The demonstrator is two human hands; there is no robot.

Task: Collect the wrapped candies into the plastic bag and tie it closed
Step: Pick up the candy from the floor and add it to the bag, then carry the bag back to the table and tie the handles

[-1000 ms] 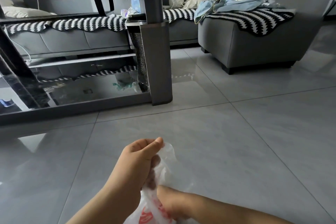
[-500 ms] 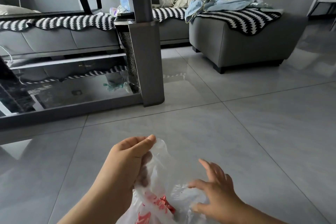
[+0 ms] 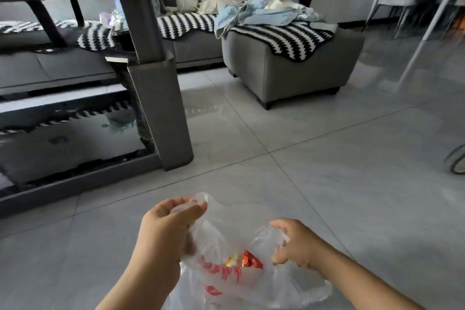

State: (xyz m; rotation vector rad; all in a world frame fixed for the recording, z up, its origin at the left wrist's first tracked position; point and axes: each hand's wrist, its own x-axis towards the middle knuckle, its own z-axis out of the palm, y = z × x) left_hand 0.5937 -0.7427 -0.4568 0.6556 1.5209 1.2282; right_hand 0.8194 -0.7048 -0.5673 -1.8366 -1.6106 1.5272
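Left hand (image 3: 171, 224) and right hand (image 3: 294, 241) each pinch opposite rim sides of the thin clear plastic bag (image 3: 226, 282); red-wrapped candies (image 3: 249, 260) lie between, below both.

The plastic bag (image 3: 241, 282) runs off the bottom edge below both hands, so its base is unseen. Through its cloudy film, between the hands, only a red wrapper and a yellowish one of the wrapped candies (image 3: 247, 260) show — any others are hidden. The left hand (image 3: 166, 229) covers the bag edge it grips; the right hand (image 3: 297, 244) hides its own fingertips in the film. Both forearms are cut off below.
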